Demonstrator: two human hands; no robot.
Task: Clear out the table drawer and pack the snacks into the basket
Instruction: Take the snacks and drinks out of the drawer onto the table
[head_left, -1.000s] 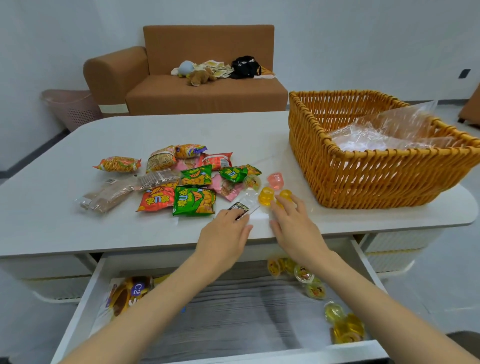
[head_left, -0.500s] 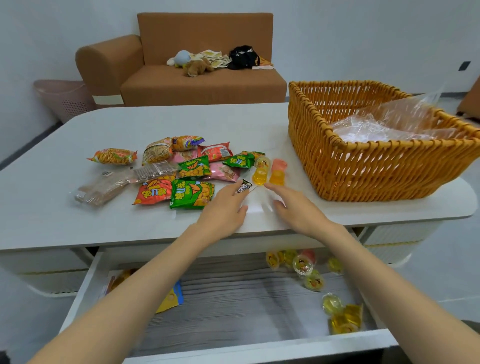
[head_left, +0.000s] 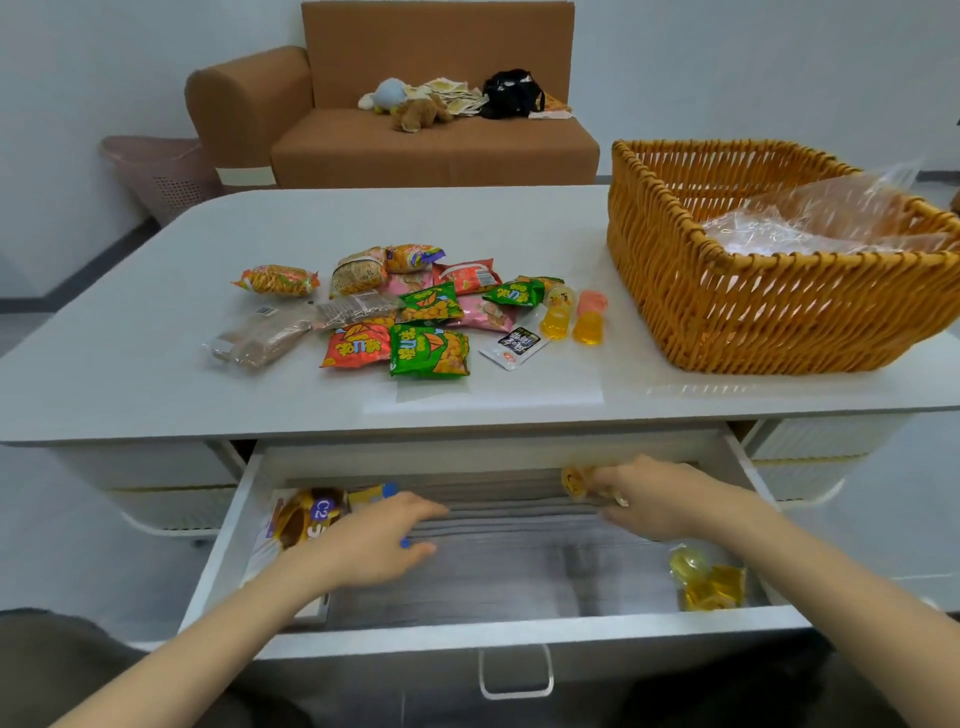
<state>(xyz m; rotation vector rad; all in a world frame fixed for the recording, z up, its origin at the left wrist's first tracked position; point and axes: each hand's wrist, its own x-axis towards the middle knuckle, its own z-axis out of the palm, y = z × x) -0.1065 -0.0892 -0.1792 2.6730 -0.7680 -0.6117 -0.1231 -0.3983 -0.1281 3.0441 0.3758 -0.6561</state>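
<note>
Both hands have dropped from the table top into the open white drawer (head_left: 737, 462) since half a second ago. Inside it, the left hand (head_left: 374, 545) lies palm down with fingers spread and loosely open, covering part of a blue-and-yellow packet at the drawer's left side, just beside a brown-and-yellow snack pack marked C2 (head_left: 309, 517); nothing is clasped in it. At the drawer's back right, the right hand (head_left: 660, 499) curls its fingers over small yellow jelly cups (head_left: 574, 480), though whether it truly grips them cannot be told. More clear yellow jelly cups (head_left: 706, 582) lie in the drawer's front right corner.

On the white rounded table (head_left: 156, 405), a heap of small snack packets (head_left: 415, 312), green, orange, pink and red, sits near the middle of the front half. A brown clear-wrapped wafer pack (head_left: 260, 335) lies at the heap's left, and an orange-striped packet (head_left: 278, 279) sits just behind it. At the heap's right lie a black-and-white sachet (head_left: 514, 345) and three jelly cups (head_left: 576, 314), two yellow and one pink. The orange woven wicker basket (head_left: 727, 312) stands at the table's right edge, lined with crumpled clear plastic film (head_left: 810, 228), holding no snacks that show.
</note>
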